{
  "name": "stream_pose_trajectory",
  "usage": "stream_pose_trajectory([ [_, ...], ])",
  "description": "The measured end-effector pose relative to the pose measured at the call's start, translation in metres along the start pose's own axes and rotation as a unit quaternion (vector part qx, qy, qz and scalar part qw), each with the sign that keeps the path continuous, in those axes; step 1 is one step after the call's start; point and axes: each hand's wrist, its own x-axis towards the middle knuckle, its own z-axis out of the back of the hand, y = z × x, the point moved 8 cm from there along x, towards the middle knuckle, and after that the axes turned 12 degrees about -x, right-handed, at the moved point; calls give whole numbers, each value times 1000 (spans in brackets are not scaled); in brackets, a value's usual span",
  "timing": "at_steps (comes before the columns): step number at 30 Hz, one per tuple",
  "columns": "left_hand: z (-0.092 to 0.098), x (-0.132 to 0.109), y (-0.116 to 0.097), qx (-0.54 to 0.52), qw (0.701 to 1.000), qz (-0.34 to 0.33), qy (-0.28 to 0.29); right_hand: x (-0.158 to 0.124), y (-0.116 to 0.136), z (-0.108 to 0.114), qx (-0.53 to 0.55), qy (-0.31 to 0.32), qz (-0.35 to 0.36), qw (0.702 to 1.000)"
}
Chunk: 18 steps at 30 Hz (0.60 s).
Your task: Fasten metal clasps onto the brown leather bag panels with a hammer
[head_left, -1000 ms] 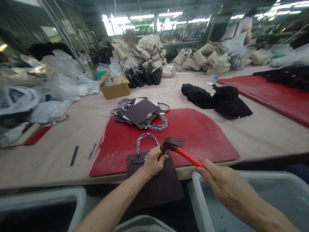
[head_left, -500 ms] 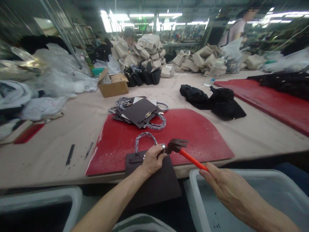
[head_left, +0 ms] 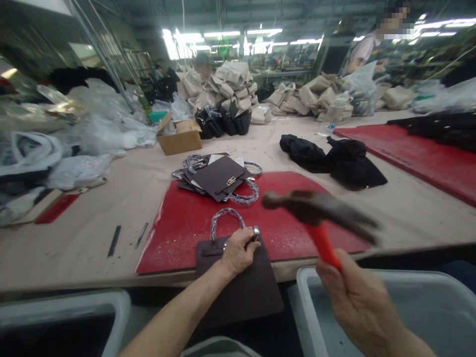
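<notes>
My left hand (head_left: 238,250) is closed in a pinch on a small silver metal punch (head_left: 256,232), held upright on the top edge of a dark brown bag panel (head_left: 240,287). The panel has a wrapped loop handle (head_left: 226,220) and lies on a red cutting mat (head_left: 282,218), hanging over the table edge. My right hand (head_left: 359,302) grips the orange handle of a hammer (head_left: 320,210). The hammer is raised and motion-blurred, up and to the right of the punch.
A stack of finished brown panels (head_left: 219,178) with loop handles lies at the mat's far edge. Black fabric (head_left: 334,158), a cardboard box (head_left: 180,136), plastic bags and beige bags are farther back. Grey bins (head_left: 409,302) stand below the table edge. Other people work at the back.
The hammer head, resting against the punch before, has swung up and to the right. My left hand has stayed in place on the punch.
</notes>
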Motion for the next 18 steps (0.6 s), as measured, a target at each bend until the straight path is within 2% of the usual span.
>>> stream_pose_trajectory([
  [2,-1,1,-1,-1,1000,-1,3,-11,-11,-24,-40,95,-4,995],
  [4,-2,2,-2,3,1000,-2,6,-20,-31,-42,-58,173,-49,982],
  [8,-2,3,-2,5,1000,6,12,-18,-65,-67,-12,223,-128,966],
  [11,-2,3,-3,10,1000,5,13,-7,-92,-101,-1,251,-165,954],
  [13,-1,3,-2,15,1000,5,9,5,-107,-120,-43,240,-181,953],
  [15,0,3,0,18,1000,6,4,16,-112,-131,-92,204,-185,957],
  [18,0,1,2,17,1000,10,5,29,-88,-136,-151,126,-115,974],
])
